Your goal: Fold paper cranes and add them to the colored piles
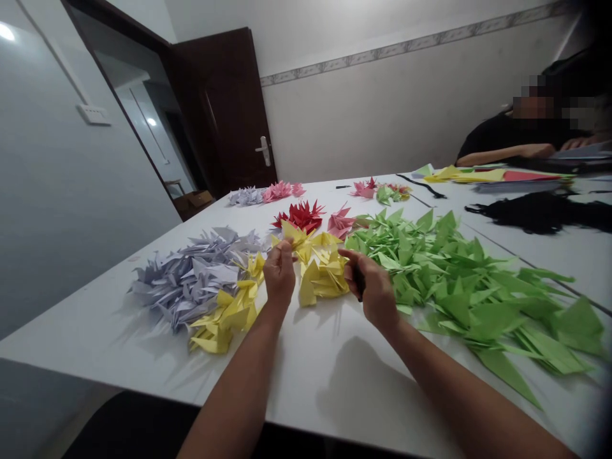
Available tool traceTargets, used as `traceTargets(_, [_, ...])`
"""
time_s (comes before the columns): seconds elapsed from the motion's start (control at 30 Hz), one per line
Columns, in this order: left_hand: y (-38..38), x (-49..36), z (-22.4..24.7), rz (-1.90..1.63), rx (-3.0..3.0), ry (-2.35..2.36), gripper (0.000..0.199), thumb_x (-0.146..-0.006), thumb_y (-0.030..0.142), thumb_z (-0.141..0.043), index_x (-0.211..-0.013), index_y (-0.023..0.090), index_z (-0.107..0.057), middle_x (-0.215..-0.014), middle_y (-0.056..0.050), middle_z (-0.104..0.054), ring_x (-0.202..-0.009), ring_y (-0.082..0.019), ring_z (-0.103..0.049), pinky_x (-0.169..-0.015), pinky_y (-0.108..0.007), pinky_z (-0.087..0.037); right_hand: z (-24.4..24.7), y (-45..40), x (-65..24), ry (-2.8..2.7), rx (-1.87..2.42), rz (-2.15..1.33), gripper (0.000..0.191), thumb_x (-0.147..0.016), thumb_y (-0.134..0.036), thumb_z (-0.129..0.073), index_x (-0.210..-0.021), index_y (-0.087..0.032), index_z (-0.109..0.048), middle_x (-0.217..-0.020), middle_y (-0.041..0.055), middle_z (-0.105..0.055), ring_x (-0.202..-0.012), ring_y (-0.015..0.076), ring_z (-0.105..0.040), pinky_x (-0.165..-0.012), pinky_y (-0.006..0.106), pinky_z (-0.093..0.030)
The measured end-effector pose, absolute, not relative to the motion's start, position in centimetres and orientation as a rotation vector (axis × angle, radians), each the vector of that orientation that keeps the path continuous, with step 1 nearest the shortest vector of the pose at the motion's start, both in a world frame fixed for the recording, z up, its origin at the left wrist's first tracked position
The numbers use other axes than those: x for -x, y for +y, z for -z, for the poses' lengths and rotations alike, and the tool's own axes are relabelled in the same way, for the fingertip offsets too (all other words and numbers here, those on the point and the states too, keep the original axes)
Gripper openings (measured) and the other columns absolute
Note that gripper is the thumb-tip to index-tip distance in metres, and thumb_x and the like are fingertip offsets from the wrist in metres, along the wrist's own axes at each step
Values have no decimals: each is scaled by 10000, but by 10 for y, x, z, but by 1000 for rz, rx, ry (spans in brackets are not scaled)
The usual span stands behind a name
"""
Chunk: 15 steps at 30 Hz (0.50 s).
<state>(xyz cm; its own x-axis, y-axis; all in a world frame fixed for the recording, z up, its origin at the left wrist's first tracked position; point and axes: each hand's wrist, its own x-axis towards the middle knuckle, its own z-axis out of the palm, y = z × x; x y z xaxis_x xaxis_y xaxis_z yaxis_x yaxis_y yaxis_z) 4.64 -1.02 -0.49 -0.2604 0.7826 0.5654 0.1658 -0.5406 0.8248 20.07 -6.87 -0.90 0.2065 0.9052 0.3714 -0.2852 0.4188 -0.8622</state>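
Left grip (280, 277) is closing on a yellow folded-paper piece (292, 234) mid-bench (306, 335); right grip (370, 290) is curling around a small dark object (358, 284). Risk: a careless sweep is liable to mix the adjoining yellow pile (322, 277) and green pile (454, 287).

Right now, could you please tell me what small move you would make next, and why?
Probably bring the dark piece in the right hand to the yellow folded paper near the left hand, since both hands are raised together there.
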Motion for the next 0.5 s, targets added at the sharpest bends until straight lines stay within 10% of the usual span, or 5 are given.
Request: traceTargets(0.5, [-20,-67,19,-1708,-1725,954,303,-782,243,-631,-1075,174,-666,-1119,-102,-651,-997,-183,-628,-881,-294,-498,16,-73,-190,-1346,956,-564,144,-785,-316,-633,-890,-223,-665,-856,46,-686,-757,194,-626,-709,314,-477])
